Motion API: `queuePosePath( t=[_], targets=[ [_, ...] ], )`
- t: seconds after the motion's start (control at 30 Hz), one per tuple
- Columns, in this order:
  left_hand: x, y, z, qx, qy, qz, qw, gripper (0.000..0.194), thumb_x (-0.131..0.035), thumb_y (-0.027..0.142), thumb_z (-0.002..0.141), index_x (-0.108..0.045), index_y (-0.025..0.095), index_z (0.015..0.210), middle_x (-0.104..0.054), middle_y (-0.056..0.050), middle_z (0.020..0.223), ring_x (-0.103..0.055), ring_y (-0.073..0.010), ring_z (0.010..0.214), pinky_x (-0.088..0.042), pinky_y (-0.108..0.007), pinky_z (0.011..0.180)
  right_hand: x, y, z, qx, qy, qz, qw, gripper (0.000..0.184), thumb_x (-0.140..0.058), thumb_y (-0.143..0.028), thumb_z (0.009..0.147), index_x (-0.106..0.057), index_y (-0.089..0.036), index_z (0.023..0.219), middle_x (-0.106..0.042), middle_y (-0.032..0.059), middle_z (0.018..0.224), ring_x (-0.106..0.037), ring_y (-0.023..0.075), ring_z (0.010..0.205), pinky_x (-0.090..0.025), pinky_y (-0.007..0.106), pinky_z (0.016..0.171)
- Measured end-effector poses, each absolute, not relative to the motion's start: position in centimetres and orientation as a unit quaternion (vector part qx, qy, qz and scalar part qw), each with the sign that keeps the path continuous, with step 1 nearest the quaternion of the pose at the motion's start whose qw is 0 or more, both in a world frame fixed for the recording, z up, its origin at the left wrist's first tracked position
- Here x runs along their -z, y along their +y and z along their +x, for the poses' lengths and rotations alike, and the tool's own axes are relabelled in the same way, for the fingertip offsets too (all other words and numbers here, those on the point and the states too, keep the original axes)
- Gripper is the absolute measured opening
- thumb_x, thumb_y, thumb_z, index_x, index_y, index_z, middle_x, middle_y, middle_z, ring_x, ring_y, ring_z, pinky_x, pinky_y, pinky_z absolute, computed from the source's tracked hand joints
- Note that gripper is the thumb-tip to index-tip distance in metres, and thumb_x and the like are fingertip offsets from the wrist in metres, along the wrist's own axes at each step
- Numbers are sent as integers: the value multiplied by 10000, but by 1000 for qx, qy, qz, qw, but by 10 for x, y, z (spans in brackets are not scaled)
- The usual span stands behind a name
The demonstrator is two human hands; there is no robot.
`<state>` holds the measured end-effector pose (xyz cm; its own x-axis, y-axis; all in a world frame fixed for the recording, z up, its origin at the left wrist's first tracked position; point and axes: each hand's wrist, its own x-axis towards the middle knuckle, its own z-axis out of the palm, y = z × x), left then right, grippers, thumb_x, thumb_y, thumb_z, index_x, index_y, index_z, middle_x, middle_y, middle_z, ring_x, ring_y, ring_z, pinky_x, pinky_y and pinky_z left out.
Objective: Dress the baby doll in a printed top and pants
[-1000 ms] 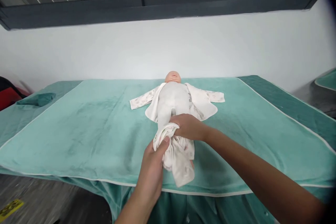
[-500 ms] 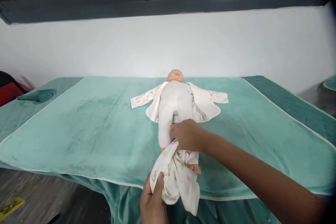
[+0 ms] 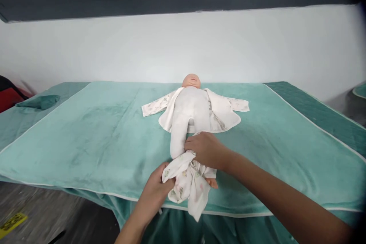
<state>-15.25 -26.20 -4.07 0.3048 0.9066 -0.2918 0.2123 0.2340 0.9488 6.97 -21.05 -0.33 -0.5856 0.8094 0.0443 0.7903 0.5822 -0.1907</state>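
Note:
On the bed lies a baby doll, face up with its head toward the wall. An open printed jacket is on its arms, spread to both sides of the white torso. Gathered around the doll's lower legs is a pair of white printed baby pants. My right hand is closed on the upper edge of the pants, between the legs. My left hand grips the pants from the left, beside the near foot. One bare foot sticks out of a cuff; the other is hidden by the cloth.
A teal cover with pale piping drapes over the bed's front edge. Behind it stands a white wall under a dark window frame. A red and black item sits at far left.
My left hand has moved up and away from me, carrying its part of the pants toward the doll's left-side foot in view, which is now covered. The right hand stays nearly in place.

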Motion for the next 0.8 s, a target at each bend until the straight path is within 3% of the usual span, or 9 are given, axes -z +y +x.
queuePosePath(
  t=[0.1,0.4,0.5,0.67,0.8],
  targets=[
    [41,-240,-159,-286,504,602,550,48,-559,218,772,-528,196,743,-484,46,695,-438,-134,680,-346,-229,615,3,-210,70,-88,-881,-460,70,113,-565,-230,917,-647,-203,844,-698,20,878,-623,166,808,-310,291,672],
    [46,-189,-151,-358,524,672,382,68,-527,185,732,-573,201,779,-524,51,665,-462,-140,662,-355,-239,622,-3,-209,71,-119,-852,-501,96,122,-522,-179,936,-642,-205,938,-707,12,945,-640,159,880,-312,277,646],
    [49,-175,-147,-404,532,651,361,70,-515,201,730,-579,204,760,-526,43,656,-466,-147,658,-355,-241,616,0,-207,70,-101,-839,-527,92,151,-568,-183,898,-631,-211,1033,-715,22,983,-649,189,918,-301,289,639],
    [46,-149,-136,-425,497,675,342,95,-507,231,763,-590,206,800,-598,21,740,-514,-160,720,-380,-244,666,1,-202,65,-73,-810,-579,61,96,-532,-198,912,-592,-217,984,-713,20,888,-652,193,791,-258,305,590],
    [47,-135,-129,-439,466,682,354,91,-486,227,799,-568,207,832,-607,12,796,-530,-159,756,-396,-245,700,1,-196,61,-73,-795,-600,58,114,-524,-309,944,-580,-221,989,-716,36,898,-657,212,805,-256,296,593]
  ],
)
